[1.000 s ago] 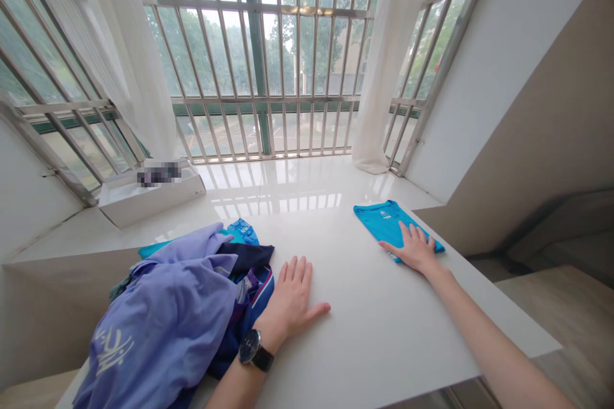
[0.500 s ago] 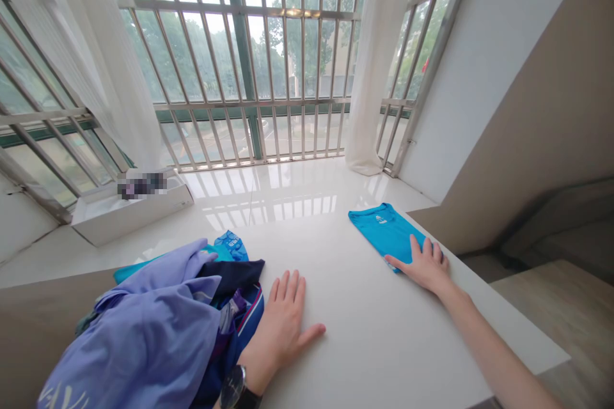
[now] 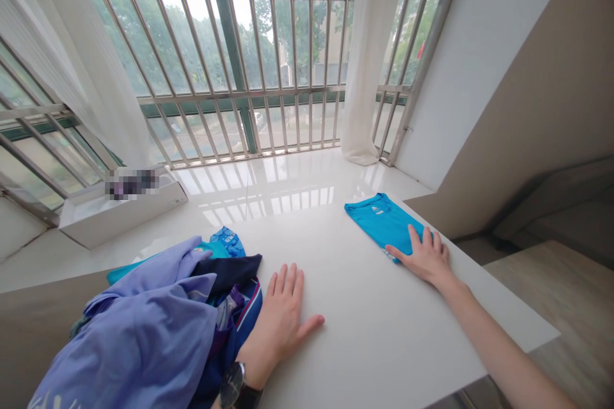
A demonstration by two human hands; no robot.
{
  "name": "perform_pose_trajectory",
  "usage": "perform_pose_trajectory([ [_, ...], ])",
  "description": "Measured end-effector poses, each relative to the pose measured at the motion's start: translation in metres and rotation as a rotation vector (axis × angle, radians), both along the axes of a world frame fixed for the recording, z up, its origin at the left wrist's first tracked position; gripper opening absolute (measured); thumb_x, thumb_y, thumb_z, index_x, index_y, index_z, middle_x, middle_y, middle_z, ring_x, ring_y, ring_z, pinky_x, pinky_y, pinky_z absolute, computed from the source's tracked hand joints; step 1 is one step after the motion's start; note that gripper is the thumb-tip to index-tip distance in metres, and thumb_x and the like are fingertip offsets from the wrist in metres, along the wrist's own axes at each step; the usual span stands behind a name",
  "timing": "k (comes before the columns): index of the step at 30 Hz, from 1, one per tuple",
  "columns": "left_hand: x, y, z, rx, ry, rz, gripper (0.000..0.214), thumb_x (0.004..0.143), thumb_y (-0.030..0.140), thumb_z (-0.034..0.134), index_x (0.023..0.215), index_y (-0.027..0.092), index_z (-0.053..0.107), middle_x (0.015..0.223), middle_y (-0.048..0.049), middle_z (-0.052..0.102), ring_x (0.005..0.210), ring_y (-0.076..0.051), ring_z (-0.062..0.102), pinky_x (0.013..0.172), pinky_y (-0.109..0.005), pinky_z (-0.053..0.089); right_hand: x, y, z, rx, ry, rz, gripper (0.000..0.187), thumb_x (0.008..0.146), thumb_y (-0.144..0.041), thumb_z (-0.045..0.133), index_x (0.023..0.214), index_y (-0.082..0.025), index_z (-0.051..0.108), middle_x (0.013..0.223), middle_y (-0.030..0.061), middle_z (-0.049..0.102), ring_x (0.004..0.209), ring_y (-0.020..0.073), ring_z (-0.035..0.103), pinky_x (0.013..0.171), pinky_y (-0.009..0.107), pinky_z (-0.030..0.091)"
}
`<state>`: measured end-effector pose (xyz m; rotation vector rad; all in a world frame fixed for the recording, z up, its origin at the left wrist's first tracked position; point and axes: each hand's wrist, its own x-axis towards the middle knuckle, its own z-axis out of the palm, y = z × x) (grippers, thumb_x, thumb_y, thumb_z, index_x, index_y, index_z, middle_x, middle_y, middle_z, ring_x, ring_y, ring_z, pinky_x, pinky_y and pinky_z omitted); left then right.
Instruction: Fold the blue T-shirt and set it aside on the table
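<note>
A folded blue T-shirt [image 3: 384, 220] with a small white logo lies flat near the right edge of the white tabletop [image 3: 355, 319]. Over its near end rests my right hand [image 3: 425, 257], open, fingers spread. My left hand [image 3: 283, 319] is open with its palm down on the tabletop, holding nothing, a dark watch at the wrist. Just left of it is a heap of crumpled clothes, with a lavender garment [image 3: 148, 332] on top. Navy cloth [image 3: 235, 268] and a bright blue patterned piece [image 3: 226, 241] stick out of the heap.
A white open box [image 3: 125, 217] with blurred contents sits on the sill at the left. Behind it all stands a barred window [image 3: 259, 89] with white curtains [image 3: 362, 64]. The tabletop ends at the right above a wooden surface [image 3: 556, 287].
The view has shifted slightly. Both hands keep their places, the right on the folded T-shirt and the left on the tabletop; the clothes have not visibly moved.
</note>
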<state>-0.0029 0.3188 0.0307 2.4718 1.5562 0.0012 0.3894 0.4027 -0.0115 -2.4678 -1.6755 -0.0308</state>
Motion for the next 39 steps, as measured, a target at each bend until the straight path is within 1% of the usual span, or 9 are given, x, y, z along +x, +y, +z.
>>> perform_pose_trajectory([
  [9,-0.001,-0.002,0.001,0.014,-0.011,-0.003,0.096,0.091,0.076,0.033,0.156,0.006,0.027,0.163,-0.0202,0.017,0.15,-0.04,0.011,0.122,-0.057,0.016,0.019,0.029,-0.001,0.043,0.017,-0.057,0.11,0.072,-0.09,0.031,0.154,-0.016,0.03,0.159,0.0228,0.025,0.145,0.0445,0.018,0.112,0.06,0.02],
  [14,-0.001,-0.003,0.002,0.012,-0.018,-0.005,0.097,0.091,0.077,0.031,0.156,0.006,0.025,0.163,-0.0198,0.016,0.15,-0.04,0.01,0.122,-0.056,0.016,0.016,0.022,-0.003,0.144,0.047,-0.025,0.105,0.076,-0.087,0.026,0.154,-0.016,0.027,0.159,0.0211,0.024,0.148,0.041,0.013,0.114,0.06,0.016],
  [19,-0.002,-0.004,0.001,0.004,-0.057,0.004,0.097,0.091,0.078,0.029,0.156,0.007,0.026,0.163,-0.0192,0.016,0.151,-0.039,0.009,0.122,-0.055,0.014,0.005,0.014,-0.008,0.076,0.019,-0.032,0.115,0.069,-0.092,0.029,0.154,-0.014,0.028,0.158,0.0236,0.026,0.146,0.0441,0.016,0.114,0.058,0.019],
  [24,-0.005,-0.005,-0.002,0.02,-0.103,-0.004,0.098,0.09,0.08,0.026,0.157,0.009,0.026,0.164,-0.0186,0.016,0.151,-0.038,0.007,0.123,-0.054,0.012,0.004,0.02,-0.009,0.104,0.007,-0.071,0.116,0.069,-0.093,0.024,0.153,-0.013,0.031,0.154,0.0257,0.03,0.143,0.0461,0.019,0.109,0.062,0.024],
  [31,-0.006,-0.004,-0.003,0.016,-0.117,0.001,0.099,0.089,0.081,0.028,0.156,0.008,0.025,0.163,-0.0201,0.016,0.151,-0.038,0.008,0.122,-0.055,0.013,0.003,0.019,-0.006,0.115,0.015,-0.058,0.116,0.068,-0.092,0.021,0.151,-0.011,0.034,0.151,0.0261,0.033,0.142,0.047,0.022,0.108,0.062,0.024],
  [33,-0.004,-0.007,0.001,0.026,-0.116,-0.002,0.097,0.089,0.079,0.034,0.155,0.008,0.028,0.163,-0.0207,0.018,0.151,-0.038,0.008,0.122,-0.055,0.014,0.002,0.018,-0.004,0.126,0.019,-0.049,0.117,0.068,-0.092,0.02,0.15,-0.01,0.035,0.15,0.0271,0.034,0.141,0.0477,0.023,0.108,0.062,0.024],
  [35,-0.002,-0.017,0.012,0.071,-0.12,-0.008,0.089,0.09,0.073,0.044,0.154,0.012,0.032,0.163,-0.0188,0.021,0.152,-0.037,0.008,0.122,-0.055,0.015,0.001,0.018,-0.003,0.138,0.024,-0.048,0.118,0.067,-0.093,0.021,0.15,-0.009,0.036,0.149,0.0277,0.035,0.14,0.0485,0.024,0.108,0.062,0.024],
  [37,-0.004,-0.034,0.029,0.148,-0.144,-0.015,0.079,0.091,0.066,0.05,0.152,0.018,0.036,0.163,-0.0144,0.023,0.152,-0.036,0.007,0.123,-0.055,0.016,0.001,0.019,-0.004,0.15,0.032,-0.052,0.119,0.066,-0.093,0.022,0.15,-0.01,0.037,0.148,0.0279,0.036,0.139,0.0487,0.025,0.107,0.061,0.025],
  [39,-0.014,-0.054,0.051,0.233,-0.179,-0.003,0.069,0.093,0.061,0.051,0.15,0.024,0.039,0.163,-0.0094,0.024,0.152,-0.034,0.009,0.122,-0.055,0.02,0.002,0.019,-0.005,0.155,0.048,-0.051,0.12,0.065,-0.094,0.023,0.149,-0.01,0.037,0.148,0.0279,0.036,0.139,0.049,0.025,0.106,0.062,0.026],
])
